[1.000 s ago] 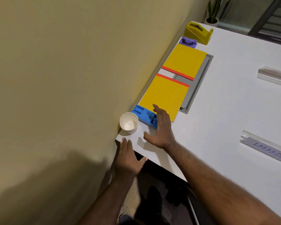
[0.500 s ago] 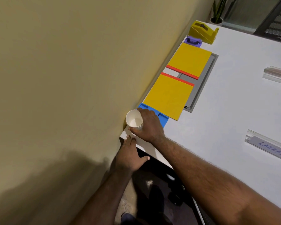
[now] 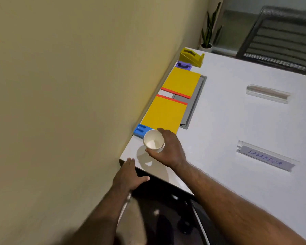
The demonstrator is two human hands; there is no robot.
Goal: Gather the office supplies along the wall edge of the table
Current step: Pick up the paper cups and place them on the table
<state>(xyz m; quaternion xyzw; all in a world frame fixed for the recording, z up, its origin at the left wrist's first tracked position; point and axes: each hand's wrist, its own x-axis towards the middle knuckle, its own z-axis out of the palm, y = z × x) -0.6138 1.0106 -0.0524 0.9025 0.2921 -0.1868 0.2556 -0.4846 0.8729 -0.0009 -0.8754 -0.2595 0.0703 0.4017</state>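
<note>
Right hand (image 3: 168,151) fingers (image 3: 163,130) curled round white paper cup (image 3: 154,141), cup lifted off the counter (image 3: 237,131), shadow below, beside blue holder (image 3: 140,130) at the wall edge. Left hand (image 3: 129,175) flat, fingers straight, resting on the counter's near corner, holding nothing.

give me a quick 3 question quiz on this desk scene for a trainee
1. True or false: the right hand grips the paper cup.
2. Which item sits nearest the potted plant? A) blue tray B) yellow tape dispenser C) name holder
3. What does the left hand rest on?

Key
1. True: it is lifted above its shadow.
2. B
3. The near corner edge of the table, fingers flat.
</note>
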